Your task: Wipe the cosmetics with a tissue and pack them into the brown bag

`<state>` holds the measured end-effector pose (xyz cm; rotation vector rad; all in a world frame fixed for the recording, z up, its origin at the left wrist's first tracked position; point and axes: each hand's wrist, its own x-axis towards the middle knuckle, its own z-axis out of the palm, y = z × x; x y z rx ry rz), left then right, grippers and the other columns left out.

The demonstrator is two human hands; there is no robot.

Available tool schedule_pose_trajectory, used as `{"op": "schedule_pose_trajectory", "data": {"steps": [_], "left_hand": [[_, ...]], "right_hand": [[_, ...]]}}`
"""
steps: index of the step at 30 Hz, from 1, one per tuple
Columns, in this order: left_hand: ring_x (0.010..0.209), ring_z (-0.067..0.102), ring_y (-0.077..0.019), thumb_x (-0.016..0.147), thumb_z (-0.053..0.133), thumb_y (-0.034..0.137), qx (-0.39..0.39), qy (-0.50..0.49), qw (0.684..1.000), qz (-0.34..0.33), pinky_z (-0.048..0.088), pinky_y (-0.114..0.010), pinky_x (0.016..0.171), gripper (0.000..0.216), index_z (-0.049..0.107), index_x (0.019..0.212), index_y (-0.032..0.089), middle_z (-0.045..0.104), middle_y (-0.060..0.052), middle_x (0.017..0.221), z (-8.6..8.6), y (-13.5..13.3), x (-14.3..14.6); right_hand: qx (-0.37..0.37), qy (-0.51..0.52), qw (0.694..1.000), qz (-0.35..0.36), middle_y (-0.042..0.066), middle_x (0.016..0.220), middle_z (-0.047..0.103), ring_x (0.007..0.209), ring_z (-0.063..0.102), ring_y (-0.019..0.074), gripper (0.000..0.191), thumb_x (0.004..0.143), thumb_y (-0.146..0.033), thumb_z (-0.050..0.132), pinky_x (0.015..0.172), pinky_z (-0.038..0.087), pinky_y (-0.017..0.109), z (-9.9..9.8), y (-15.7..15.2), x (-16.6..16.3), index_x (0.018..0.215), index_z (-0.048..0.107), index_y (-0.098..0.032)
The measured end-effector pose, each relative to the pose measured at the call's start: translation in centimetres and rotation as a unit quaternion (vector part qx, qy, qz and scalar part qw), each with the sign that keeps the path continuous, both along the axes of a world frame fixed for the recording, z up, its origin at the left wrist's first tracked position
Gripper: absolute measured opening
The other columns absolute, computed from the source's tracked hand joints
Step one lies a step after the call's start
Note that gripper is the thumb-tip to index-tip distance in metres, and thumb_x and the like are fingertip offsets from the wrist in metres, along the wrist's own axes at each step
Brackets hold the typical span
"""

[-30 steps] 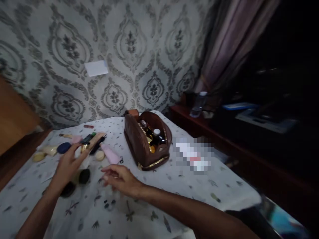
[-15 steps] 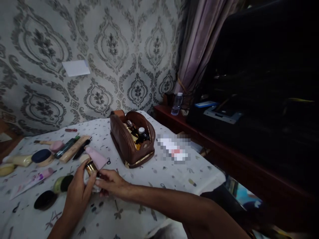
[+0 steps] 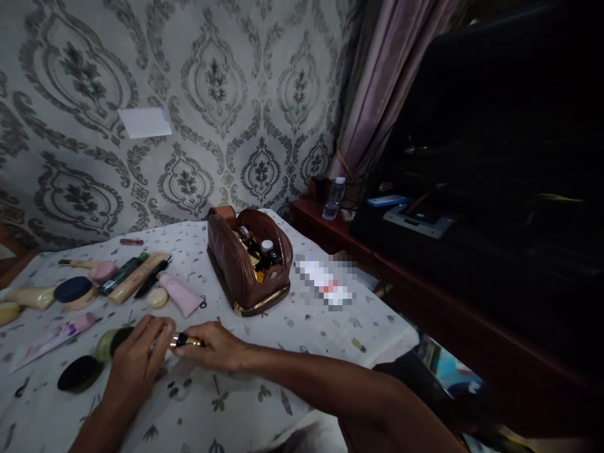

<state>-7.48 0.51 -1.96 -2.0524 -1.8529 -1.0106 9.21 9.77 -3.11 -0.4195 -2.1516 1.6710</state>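
Between my two hands is a small gold and black cosmetic tube point(image 3: 183, 340), lying roughly level just above the table. My right hand point(image 3: 214, 345) grips its right end, thumb and fingers closed. Wrapped around the other end, my left hand point(image 3: 141, 349) is closed, and a bit of white wipe shows under its fingers. Close to the left hand are an olive-green jar point(image 3: 107, 343) and a round black lid point(image 3: 80, 374). Beyond the hands lie a pink tube point(image 3: 179, 294) and a small cream-coloured round pot point(image 3: 157, 298).
A brown cosmetic bag point(image 3: 231, 267) stands unzipped with bottles inside. More cosmetics, among them a navy-lidded jar point(image 3: 74, 290) and a lilac tube point(image 3: 56, 340), lie at left. A water bottle point(image 3: 334, 198) stands on the dark red ledge point(image 3: 311, 217) behind.
The cosmetic tube has tipped from upright-leaning to level. My left hand has moved left and closed over one end, while my right hand now grips the other end.
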Motion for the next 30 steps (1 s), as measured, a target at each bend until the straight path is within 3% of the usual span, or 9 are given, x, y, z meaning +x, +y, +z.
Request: {"op": "schedule_pose_trajectory", "data": {"steps": [3,6,10,15,20,25,28,30], "left_hand": [[0.068,0.062,-0.0176,0.097,0.039,0.039,-0.065,-0.121,0.99,0.005,0.048,-0.026,0.065,0.035,0.063,0.079,0.02,0.065,-0.001,0.071,0.2,0.0,0.4],[0.06,0.057,-0.0167,0.096,0.036,0.048,-0.131,-0.24,0.961,0.036,0.045,-0.026,0.059,0.043,0.061,0.078,0.019,0.062,0.0,0.063,0.4,0.1,0.6],[0.059,0.052,-0.0162,0.095,0.034,0.054,-0.188,-0.337,0.921,0.044,0.04,-0.026,0.056,0.046,0.059,0.08,0.019,0.056,0.002,0.061,0.8,0.3,0.5],[0.062,0.051,-0.0146,0.091,0.039,0.057,-0.171,-0.417,0.893,0.006,0.04,-0.025,0.06,0.045,0.057,0.076,0.018,0.057,0.001,0.067,0.4,0.8,-0.3],[0.056,0.047,-0.0137,0.094,0.035,0.055,-0.159,-0.404,0.9,0.025,0.036,-0.024,0.055,0.045,0.057,0.08,0.018,0.051,0.003,0.061,-0.2,0.7,0.0],[0.068,0.055,-0.0162,0.092,0.044,0.044,-0.133,-0.257,0.956,0.053,0.04,-0.027,0.068,0.028,0.056,0.086,0.02,0.059,0.001,0.072,-0.2,0.6,1.6],[0.066,0.055,-0.0161,0.094,0.04,0.044,-0.132,-0.254,0.956,0.066,0.04,-0.027,0.066,0.03,0.055,0.085,0.02,0.058,0.002,0.07,-0.4,0.7,1.9],[0.06,0.052,-0.0154,0.095,0.036,0.046,-0.126,-0.289,0.946,0.071,0.04,-0.026,0.06,0.034,0.055,0.084,0.02,0.054,0.003,0.064,-0.6,0.9,1.5]], "right_hand": [[0.068,-0.006,0.998,0.001,-0.007,0.062,0.04,0.06,0.039,0.0081,0.023,0.089,-0.029,0.059,0.055,0.029,0.019,-0.1,0.2,0.2,0.072,0.051,-0.017],[0.156,-0.003,0.988,0.005,-0.003,0.079,0.059,0.076,0.055,0.0127,0.007,0.091,-0.023,0.058,0.07,0.039,0.02,-0.1,0.3,0.1,0.09,0.061,-0.017],[0.209,-0.029,0.977,0.008,0.006,0.099,0.07,0.091,0.064,0.0187,0.017,0.094,-0.023,0.054,0.081,0.045,0.024,-0.1,0.4,-0.1,0.105,0.064,-0.015],[0.227,-0.025,0.973,0.017,0.008,0.114,0.07,0.1,0.065,0.0213,0.031,0.095,-0.021,0.052,0.086,0.047,0.029,-0.5,0.7,-0.2,0.125,0.059,-0.018],[0.275,-0.072,0.959,0.003,0.01,0.122,0.067,0.107,0.065,0.0235,0.036,0.095,-0.021,0.053,0.089,0.048,0.032,-0.3,0.7,-0.2,0.132,0.055,-0.02],[0.327,-0.161,0.931,-0.016,0.012,0.111,0.07,0.097,0.067,0.0255,0.032,0.095,-0.023,0.054,0.086,0.049,0.036,0.4,0.2,-0.2,0.126,0.057,-0.017],[0.284,-0.125,0.95,-0.017,0.012,0.11,0.07,0.099,0.066,0.0258,0.027,0.093,-0.021,0.056,0.086,0.049,0.036,0.4,0.2,0.0,0.12,0.059,-0.017],[0.209,-0.051,0.976,-0.023,0.007,0.106,0.07,0.096,0.065,0.0224,0.031,0.09,-0.021,0.061,0.084,0.049,0.032,0.1,0.3,0.1,0.121,0.057,-0.02]]}}
